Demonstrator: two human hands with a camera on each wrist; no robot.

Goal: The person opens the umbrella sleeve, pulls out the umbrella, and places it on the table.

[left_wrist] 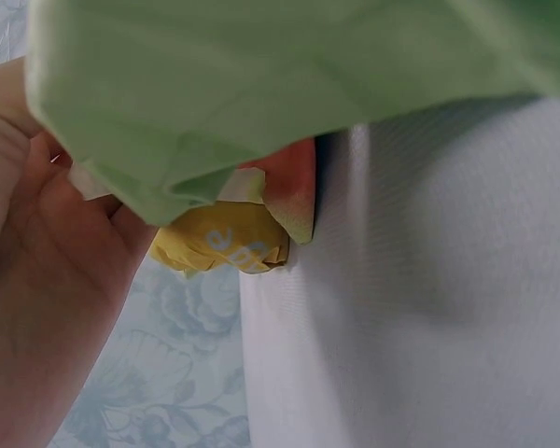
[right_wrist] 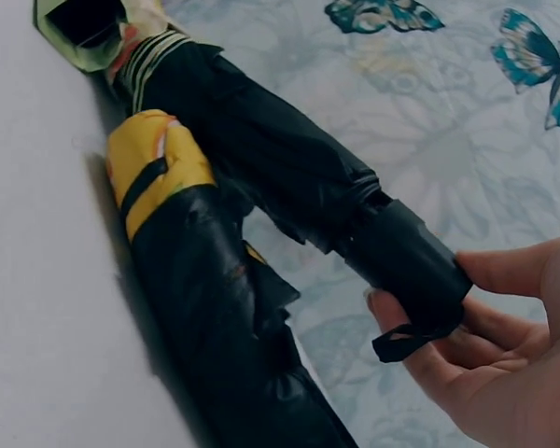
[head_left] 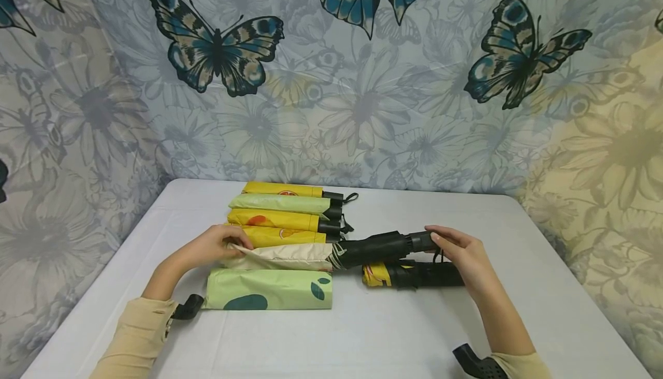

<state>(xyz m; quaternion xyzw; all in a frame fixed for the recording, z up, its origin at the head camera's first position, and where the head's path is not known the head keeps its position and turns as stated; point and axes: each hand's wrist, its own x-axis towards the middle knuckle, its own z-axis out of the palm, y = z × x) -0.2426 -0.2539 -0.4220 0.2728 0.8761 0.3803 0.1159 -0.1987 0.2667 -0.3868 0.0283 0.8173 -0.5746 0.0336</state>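
Observation:
A folded black umbrella (head_left: 380, 248) sits partway in a cream sleeve (head_left: 295, 257), its dark canopy showing at the sleeve's right end. My left hand (head_left: 209, 247) pinches the far left end of that sleeve; the fingertips are partly hidden behind green fabric in the left wrist view. At the other end, my right hand (head_left: 468, 261) holds the umbrella's black handle (right_wrist: 411, 266) between thumb and fingers, and a strap loop hangs there. Nearer me lies a light green sleeve (head_left: 269, 290) with leaf prints. A second black umbrella (head_left: 427, 274) with a yellow patterned end rests below the right hand.
Several umbrellas in yellow and green sleeves (head_left: 274, 219) lie in a row behind the cream one, handles to the right. They rest on a white-covered table (head_left: 362, 344). A butterfly-patterned cloth (head_left: 362, 108) hangs behind the table.

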